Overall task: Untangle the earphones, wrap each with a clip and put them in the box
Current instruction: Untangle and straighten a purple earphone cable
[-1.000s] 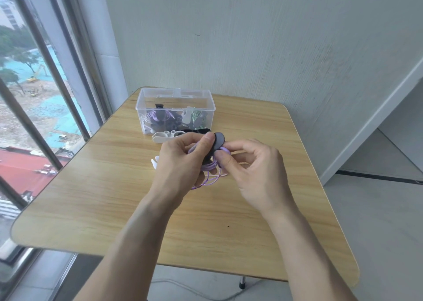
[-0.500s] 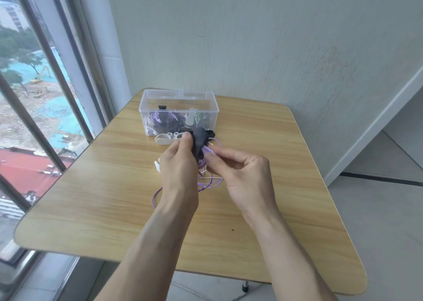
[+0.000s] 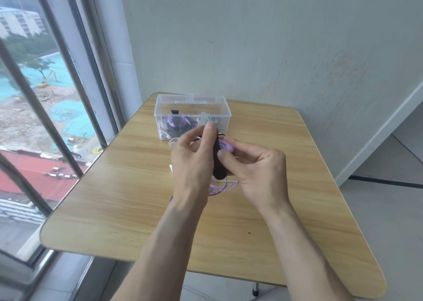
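Above the middle of the wooden table (image 3: 128,200), both my hands work on one bundle. My left hand (image 3: 194,163) pinches a black clip (image 3: 218,165) that stands nearly upright between the hands. My right hand (image 3: 256,172) pinches the purple earphones (image 3: 225,146) against the clip's top. Loops of purple cable (image 3: 220,187) hang below the hands down to the table. Behind them stands an open clear plastic box (image 3: 219,108) holding wrapped purple and green earphones with black clips.
A white clip (image 3: 174,142) lies on the table just in front of the box, partly hidden by my left hand. A white earbud piece (image 3: 171,168) peeks out left of my left wrist. A window runs along the table's left edge, a wall stands behind.
The black clip has turned from lying between the fingers to standing nearly upright. My hands have drawn closer together around it, and the cable loops have gathered under them.
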`<state>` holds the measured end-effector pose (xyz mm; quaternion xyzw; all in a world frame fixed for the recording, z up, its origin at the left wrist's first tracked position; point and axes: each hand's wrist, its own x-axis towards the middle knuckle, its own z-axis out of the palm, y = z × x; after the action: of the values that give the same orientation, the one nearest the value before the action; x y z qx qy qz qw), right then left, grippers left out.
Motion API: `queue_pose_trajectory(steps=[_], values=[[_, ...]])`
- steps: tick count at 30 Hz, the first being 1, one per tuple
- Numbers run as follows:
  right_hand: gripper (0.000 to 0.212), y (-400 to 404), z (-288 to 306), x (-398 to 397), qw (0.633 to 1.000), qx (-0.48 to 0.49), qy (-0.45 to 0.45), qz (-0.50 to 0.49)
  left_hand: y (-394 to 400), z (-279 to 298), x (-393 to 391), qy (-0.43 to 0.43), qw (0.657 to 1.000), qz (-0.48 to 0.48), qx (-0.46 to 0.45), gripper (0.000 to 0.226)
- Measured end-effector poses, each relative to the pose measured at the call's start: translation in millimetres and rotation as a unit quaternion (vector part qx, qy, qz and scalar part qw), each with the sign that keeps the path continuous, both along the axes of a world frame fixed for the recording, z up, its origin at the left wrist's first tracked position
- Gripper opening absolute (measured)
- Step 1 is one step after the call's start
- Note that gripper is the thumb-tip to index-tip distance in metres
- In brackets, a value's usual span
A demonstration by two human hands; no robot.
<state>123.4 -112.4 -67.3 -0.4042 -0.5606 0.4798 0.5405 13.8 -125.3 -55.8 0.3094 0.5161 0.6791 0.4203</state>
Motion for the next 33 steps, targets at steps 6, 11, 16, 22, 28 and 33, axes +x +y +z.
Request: queue_pose_trajectory(steps=[6,11,16,22,28,33], values=[[0.027,0,-5,-13,0.998,0.047,-0.042,-0.003,2,0,-30,-0.105,0.991,-0.063,-0.044,0.041],[0.029,15,6,-18,0.989,0.090,-0.112,-0.035,3,3,-44,0.013,0.994,-0.058,-0.092,0.039],[0.023,89,47,-34,0.930,0.242,-0.259,-0.102,5,1,-58,0.155,0.977,-0.004,-0.145,0.024],[0.021,175,73,-70,0.817,0.202,-0.539,-0.037,6,-4,-66,0.300,0.918,-0.057,-0.254,0.025],[0.021,201,48,-109,0.782,0.151,-0.604,0.008,13,-14,-76,0.355,0.886,-0.088,-0.286,0.029],[0.032,207,34,-122,0.801,0.044,-0.595,0.057,9,-16,-79,0.391,0.873,-0.084,-0.279,0.023]])
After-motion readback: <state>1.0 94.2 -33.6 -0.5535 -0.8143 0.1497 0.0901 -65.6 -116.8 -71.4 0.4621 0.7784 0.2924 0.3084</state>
